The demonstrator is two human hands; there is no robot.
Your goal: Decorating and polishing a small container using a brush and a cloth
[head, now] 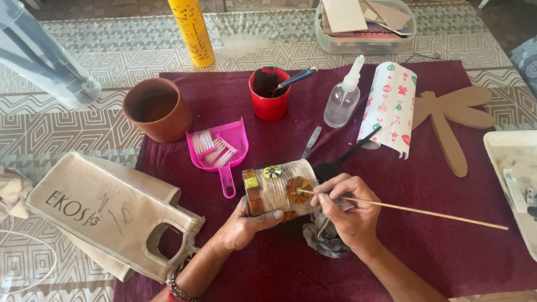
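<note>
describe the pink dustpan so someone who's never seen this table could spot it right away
Start at the dark maroon cloth covering the middle of the table. On its left part, just right of the terracotta pot and below the red cup, lies the pink dustpan with a small brush resting in it. It is the only bright pink thing there.

A terracotta pot (158, 108) stands near the maroon mat's (447, 246) left edge; a red cup (270, 94), pink dustpan (219, 146) and squeeze bottle (342, 99) sit toward its far edge.

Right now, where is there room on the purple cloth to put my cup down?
Bare cloth lies below the wooden stick, and between the dragonfly cutout and the white tray. It is crowded around the red cup, pink dustpan and both hands.
</note>
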